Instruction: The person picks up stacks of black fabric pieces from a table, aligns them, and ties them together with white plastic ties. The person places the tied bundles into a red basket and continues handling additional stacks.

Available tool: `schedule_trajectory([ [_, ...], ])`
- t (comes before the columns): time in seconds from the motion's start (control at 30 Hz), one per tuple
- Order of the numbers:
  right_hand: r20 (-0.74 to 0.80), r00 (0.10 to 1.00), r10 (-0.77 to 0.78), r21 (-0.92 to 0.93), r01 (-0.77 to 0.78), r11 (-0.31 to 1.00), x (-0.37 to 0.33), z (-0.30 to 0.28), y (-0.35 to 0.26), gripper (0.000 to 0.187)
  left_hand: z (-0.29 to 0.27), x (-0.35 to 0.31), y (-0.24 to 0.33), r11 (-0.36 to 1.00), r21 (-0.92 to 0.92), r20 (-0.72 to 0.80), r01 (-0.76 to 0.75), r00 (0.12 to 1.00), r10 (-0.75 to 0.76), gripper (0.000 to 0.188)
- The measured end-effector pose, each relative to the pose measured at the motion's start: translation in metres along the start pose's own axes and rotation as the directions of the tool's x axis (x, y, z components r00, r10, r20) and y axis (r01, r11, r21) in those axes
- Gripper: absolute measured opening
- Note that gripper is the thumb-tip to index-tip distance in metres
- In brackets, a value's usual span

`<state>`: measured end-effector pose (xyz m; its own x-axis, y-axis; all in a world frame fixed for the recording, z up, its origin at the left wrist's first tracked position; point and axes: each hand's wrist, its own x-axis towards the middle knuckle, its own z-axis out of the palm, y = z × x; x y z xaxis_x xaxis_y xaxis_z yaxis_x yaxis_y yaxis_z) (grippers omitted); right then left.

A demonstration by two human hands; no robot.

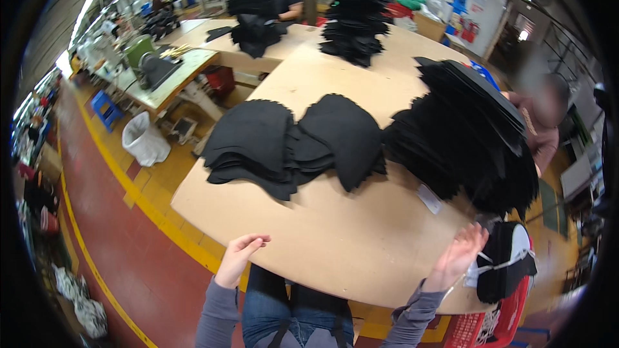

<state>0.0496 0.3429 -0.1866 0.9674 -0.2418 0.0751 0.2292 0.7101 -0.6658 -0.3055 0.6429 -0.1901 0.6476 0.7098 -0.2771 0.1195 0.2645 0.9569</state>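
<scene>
My left hand (240,257) hovers at the table's near edge, its fingers curled together toward the thumb, with nothing seen in them. Farther right, my right hand (459,255) is raised over the table with its fingers apart, holding nothing. Beside it is a black bundle tied with a white strap (504,264). Beyond my hands, two overlapping groups of black cut fabric pieces with jagged edges, a left pile (250,138) and a right pile (342,132), lie on the tan table (322,238). Neither hand touches them.
A large leaning stack of black pieces (464,135) covers the table's right side, with a white slip (429,199) beside it. A tall black stack (358,13) stands farther back. A red plastic basket (480,328) sits at lower right. Co-workers are at the far side and right.
</scene>
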Motion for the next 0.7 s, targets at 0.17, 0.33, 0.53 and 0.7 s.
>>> schedule_trajectory([
  [0.17,0.423,0.26,0.868,-0.67,-0.556,0.492,-0.076,0.104,0.104,0.032,-0.018,0.025,0.004,0.999,-0.027,-0.018,-0.022,1.0,0.021,0.027],
  [0.33,0.568,0.094,0.817,-0.787,-0.227,0.573,-0.115,0.185,0.217,0.048,-0.067,0.103,0.012,0.995,-0.047,-0.244,-0.09,0.967,0.076,0.031],
  [0.53,0.328,0.132,0.935,-0.897,-0.266,0.353,-0.127,0.254,0.325,0.054,-0.159,0.272,0.038,0.905,0.37,-0.553,-0.209,0.734,0.395,0.052],
  [0.7,0.257,0.227,0.939,-0.959,-0.058,0.276,-0.123,0.269,0.344,0.038,-0.164,0.328,0.051,0.945,0.261,-0.245,0.199,0.96,-0.134,0.1],
])
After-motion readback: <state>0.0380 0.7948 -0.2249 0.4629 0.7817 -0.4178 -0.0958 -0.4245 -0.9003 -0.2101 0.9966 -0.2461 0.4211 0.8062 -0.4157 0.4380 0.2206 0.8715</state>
